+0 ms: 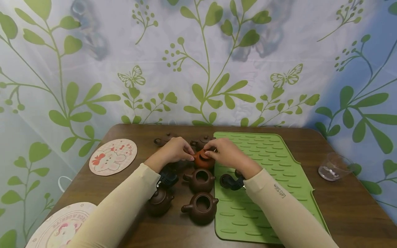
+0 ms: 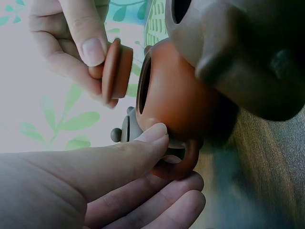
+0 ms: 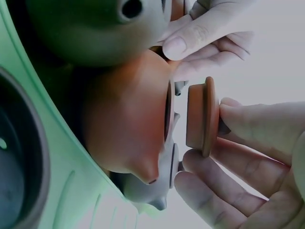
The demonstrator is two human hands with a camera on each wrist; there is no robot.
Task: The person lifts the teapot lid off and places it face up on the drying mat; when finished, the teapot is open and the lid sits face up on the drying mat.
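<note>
At the centre of the head view, the left hand [image 1: 173, 151] steadies an orange teapot [image 1: 203, 161] by its handle on the tabletop [image 1: 341, 206], while right-hand fingers [image 3: 248, 124] pinch its lid [image 3: 202, 116] just clear of the open mouth.

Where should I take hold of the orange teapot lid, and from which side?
Grip the orange lid by its small knob, coming from straight above the pot's mouth. The lid's flat rim gives little to pinch, and the knob juts out on the side away from the orange teapot. The right hand pinches it that way, while the left hand steadies the pot at its handle.
</note>
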